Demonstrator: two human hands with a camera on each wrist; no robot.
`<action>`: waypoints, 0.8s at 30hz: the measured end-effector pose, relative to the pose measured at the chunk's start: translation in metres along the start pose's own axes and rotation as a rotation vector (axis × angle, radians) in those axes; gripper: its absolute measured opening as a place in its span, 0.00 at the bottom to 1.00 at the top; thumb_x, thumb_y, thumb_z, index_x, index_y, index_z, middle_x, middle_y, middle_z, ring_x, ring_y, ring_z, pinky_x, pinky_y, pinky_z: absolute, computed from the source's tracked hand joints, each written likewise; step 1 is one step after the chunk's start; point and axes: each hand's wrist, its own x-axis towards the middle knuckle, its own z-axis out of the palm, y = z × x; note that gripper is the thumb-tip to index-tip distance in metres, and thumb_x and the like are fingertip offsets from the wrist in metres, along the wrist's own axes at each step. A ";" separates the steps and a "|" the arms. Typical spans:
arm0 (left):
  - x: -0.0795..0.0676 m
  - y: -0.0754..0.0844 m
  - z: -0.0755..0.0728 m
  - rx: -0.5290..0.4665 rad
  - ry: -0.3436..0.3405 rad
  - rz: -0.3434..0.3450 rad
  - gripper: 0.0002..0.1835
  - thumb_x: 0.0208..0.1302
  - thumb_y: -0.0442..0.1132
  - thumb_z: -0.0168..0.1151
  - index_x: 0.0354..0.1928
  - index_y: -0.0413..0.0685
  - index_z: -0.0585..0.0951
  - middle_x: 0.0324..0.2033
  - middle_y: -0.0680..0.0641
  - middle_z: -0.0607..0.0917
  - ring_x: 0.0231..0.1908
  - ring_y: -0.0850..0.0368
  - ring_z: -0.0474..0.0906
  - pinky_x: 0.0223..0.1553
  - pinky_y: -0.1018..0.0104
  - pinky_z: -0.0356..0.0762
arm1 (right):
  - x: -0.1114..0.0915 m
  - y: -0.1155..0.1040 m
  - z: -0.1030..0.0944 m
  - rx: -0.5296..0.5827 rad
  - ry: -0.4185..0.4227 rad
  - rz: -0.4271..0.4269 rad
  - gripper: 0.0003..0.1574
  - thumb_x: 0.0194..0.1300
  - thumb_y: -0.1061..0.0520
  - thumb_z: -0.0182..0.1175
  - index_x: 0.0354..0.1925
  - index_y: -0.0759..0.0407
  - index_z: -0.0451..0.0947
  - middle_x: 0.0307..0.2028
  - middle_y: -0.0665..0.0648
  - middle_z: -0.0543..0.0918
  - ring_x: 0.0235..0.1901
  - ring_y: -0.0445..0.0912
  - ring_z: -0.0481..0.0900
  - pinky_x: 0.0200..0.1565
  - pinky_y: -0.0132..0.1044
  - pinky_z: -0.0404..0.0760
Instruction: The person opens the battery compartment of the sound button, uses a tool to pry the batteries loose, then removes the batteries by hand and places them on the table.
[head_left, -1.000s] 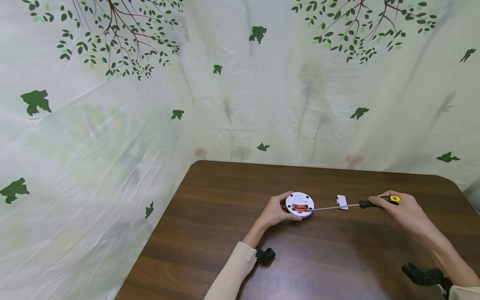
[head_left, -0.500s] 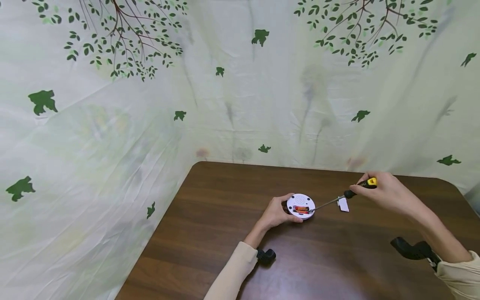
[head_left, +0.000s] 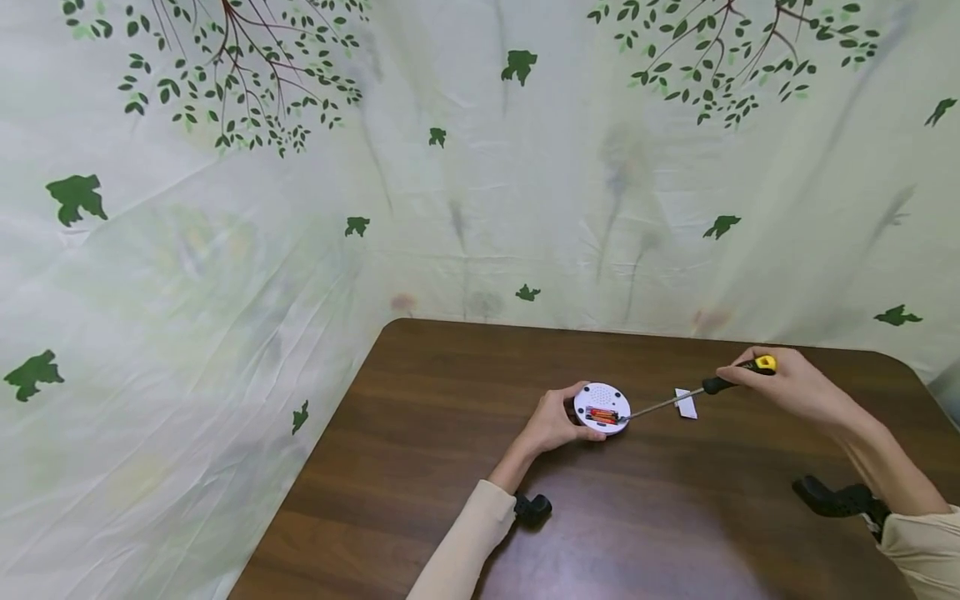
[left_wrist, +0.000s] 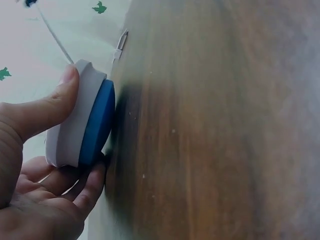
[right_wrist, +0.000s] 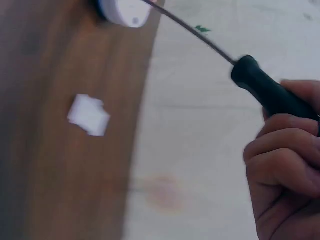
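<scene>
My left hand [head_left: 553, 423] grips a round white device [head_left: 600, 395] by its edge, thumb on the near side and fingers behind. In the left wrist view its underside is a blue disc [left_wrist: 98, 122], close over the table. Red batteries [head_left: 602, 415] lie in the open compartment facing up. My right hand [head_left: 806, 387] holds a screwdriver [head_left: 716, 385] with a black and yellow handle. The long thin shaft [right_wrist: 195, 32] slants down leftward, its tip at the right end of the batteries. A small white battery cover [head_left: 686, 404] lies on the table beneath the shaft.
The brown wooden table [head_left: 637, 517] has rounded far corners. Behind it hangs a pale curtain [head_left: 450, 183] printed with leaves and branches. Black wrist-worn cameras [head_left: 533, 511] sit on both forearms.
The right hand has risen and moved left, tilting the screwdriver steeper, then drifted slightly back right. The tip stays at the battery compartment. The left hand holds the device nearly still.
</scene>
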 end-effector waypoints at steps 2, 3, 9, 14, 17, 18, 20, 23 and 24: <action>0.000 0.000 -0.001 -0.025 0.002 -0.007 0.45 0.44 0.42 0.88 0.69 0.47 0.78 0.56 0.46 0.88 0.50 0.66 0.79 0.53 0.75 0.75 | -0.005 0.020 0.005 0.094 0.003 0.043 0.25 0.77 0.41 0.57 0.46 0.63 0.79 0.19 0.45 0.61 0.18 0.40 0.59 0.23 0.41 0.64; 0.000 0.000 -0.001 -0.036 0.003 -0.010 0.45 0.44 0.42 0.88 0.68 0.47 0.78 0.55 0.46 0.88 0.49 0.67 0.79 0.52 0.76 0.75 | -0.008 0.031 0.009 0.160 -0.002 0.072 0.23 0.78 0.40 0.57 0.45 0.59 0.80 0.18 0.45 0.62 0.18 0.40 0.59 0.23 0.43 0.63; -0.001 -0.002 0.001 -0.093 0.014 -0.001 0.43 0.43 0.40 0.88 0.66 0.48 0.80 0.52 0.46 0.89 0.43 0.70 0.78 0.45 0.77 0.76 | -0.025 0.079 0.037 0.529 -0.046 0.260 0.23 0.79 0.39 0.53 0.28 0.47 0.73 0.17 0.43 0.63 0.17 0.41 0.58 0.32 0.49 0.54; 0.000 0.000 0.002 -0.083 0.023 0.015 0.42 0.44 0.41 0.87 0.65 0.47 0.81 0.51 0.46 0.89 0.44 0.70 0.79 0.46 0.77 0.76 | -0.038 0.095 0.055 0.662 -0.082 0.332 0.28 0.81 0.39 0.50 0.23 0.46 0.64 0.16 0.44 0.59 0.17 0.43 0.52 0.32 0.48 0.52; 0.000 0.000 0.002 -0.078 0.025 0.007 0.42 0.45 0.42 0.87 0.65 0.47 0.81 0.52 0.47 0.89 0.45 0.69 0.79 0.47 0.78 0.76 | -0.043 0.099 0.061 0.742 -0.095 0.348 0.27 0.82 0.39 0.49 0.25 0.47 0.63 0.17 0.44 0.59 0.17 0.43 0.51 0.32 0.47 0.50; 0.000 0.000 0.003 -0.078 0.026 0.004 0.42 0.45 0.42 0.87 0.66 0.46 0.81 0.52 0.47 0.89 0.46 0.69 0.79 0.47 0.78 0.76 | -0.044 0.099 0.063 0.766 -0.099 0.347 0.26 0.82 0.40 0.49 0.25 0.47 0.63 0.17 0.44 0.59 0.17 0.43 0.50 0.32 0.46 0.50; 0.000 0.000 0.003 -0.080 0.027 -0.004 0.42 0.45 0.42 0.87 0.66 0.47 0.81 0.53 0.47 0.89 0.47 0.69 0.79 0.48 0.78 0.76 | -0.047 0.100 0.065 0.812 -0.104 0.336 0.25 0.83 0.41 0.48 0.27 0.48 0.63 0.18 0.44 0.60 0.17 0.43 0.49 0.31 0.45 0.49; 0.000 0.000 0.004 -0.090 0.026 -0.009 0.42 0.45 0.42 0.87 0.66 0.46 0.80 0.54 0.46 0.89 0.47 0.69 0.80 0.48 0.78 0.76 | -0.050 0.101 0.067 0.869 -0.104 0.314 0.24 0.83 0.43 0.48 0.27 0.48 0.64 0.19 0.45 0.61 0.17 0.43 0.47 0.29 0.44 0.48; -0.001 -0.001 0.004 -0.094 0.024 -0.011 0.42 0.46 0.42 0.87 0.66 0.47 0.80 0.53 0.46 0.89 0.47 0.69 0.80 0.47 0.78 0.77 | -0.051 0.101 0.067 0.882 -0.101 0.307 0.23 0.83 0.44 0.48 0.28 0.48 0.64 0.19 0.45 0.61 0.18 0.44 0.47 0.29 0.43 0.48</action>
